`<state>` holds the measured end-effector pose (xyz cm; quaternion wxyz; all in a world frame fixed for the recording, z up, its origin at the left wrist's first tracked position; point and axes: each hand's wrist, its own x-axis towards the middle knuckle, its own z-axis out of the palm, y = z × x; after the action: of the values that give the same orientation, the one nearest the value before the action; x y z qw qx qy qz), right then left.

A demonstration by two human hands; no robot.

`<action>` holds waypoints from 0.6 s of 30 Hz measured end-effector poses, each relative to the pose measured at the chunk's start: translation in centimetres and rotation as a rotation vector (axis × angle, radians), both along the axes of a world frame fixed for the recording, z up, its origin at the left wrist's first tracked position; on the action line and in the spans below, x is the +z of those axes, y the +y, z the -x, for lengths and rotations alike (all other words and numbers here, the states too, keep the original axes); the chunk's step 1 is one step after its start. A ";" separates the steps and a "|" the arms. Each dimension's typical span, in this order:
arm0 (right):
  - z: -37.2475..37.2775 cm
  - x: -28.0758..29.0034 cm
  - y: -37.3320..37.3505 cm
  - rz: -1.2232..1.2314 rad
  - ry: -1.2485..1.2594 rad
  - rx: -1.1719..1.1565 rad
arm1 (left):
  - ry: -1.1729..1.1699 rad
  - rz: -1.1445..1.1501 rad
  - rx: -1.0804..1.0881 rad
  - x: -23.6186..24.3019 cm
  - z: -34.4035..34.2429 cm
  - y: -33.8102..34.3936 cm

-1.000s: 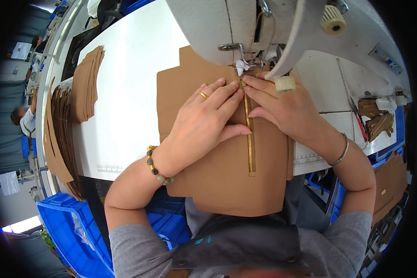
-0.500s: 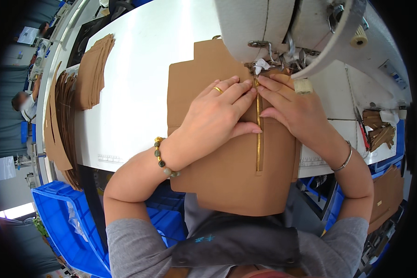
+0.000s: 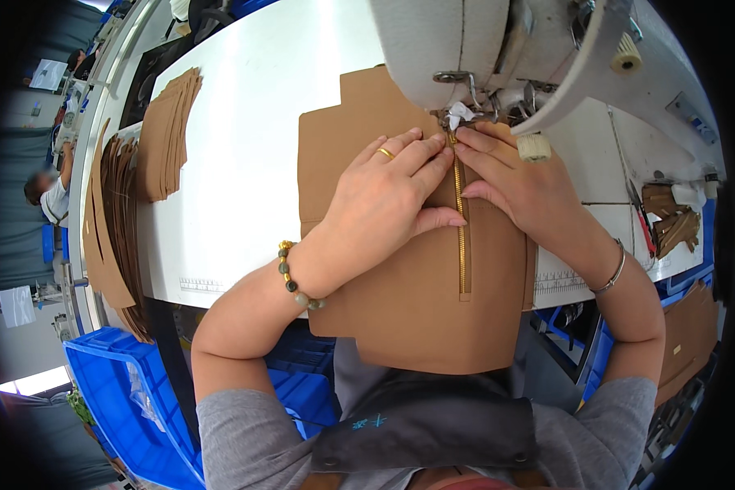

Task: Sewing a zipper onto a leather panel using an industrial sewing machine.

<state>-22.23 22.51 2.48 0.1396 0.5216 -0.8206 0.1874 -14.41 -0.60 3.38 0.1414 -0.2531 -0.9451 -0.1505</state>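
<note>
Below the machine (image 3: 420,49), at its 6 o'clock: panel (image 3: 433,335) with zip (image 3: 464,265), both hands laid flat on it.

Left hand (image 3: 376,196) sits on the zip's 9 o'clock side, right hand (image 3: 535,184) on its 3 o'clock side; fingers nearly together, pressing down, no pinch visible; can't tell what's under the right fingertips. Panel is on the table (image 3: 237,163), overhanging its 6 o'clock edge. Zip's long axis runs nearly 12 to 6, far end pointing at the machine; panel's much the same. Done well, I'd say: even light pressure both sides, panel flat, zip straight, fingertips clear of the stitching.
</note>
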 end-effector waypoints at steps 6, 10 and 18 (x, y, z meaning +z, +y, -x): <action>0.0 -0.3 0.0 0.002 0.008 -0.019 | 0.004 -0.002 0.004 -0.2 0.3 -0.1; 0.2 -0.4 0.0 0.006 0.025 -0.019 | 0.013 -0.005 0.006 -0.2 0.3 0.0; 0.3 -0.4 -0.2 -0.006 0.036 -0.037 | 0.015 -0.006 0.011 -0.3 0.7 -0.3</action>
<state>-22.54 22.30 2.07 0.1562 0.5100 -0.8281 0.1728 -15.06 -0.90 3.09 0.1500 -0.2485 -0.9451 -0.1505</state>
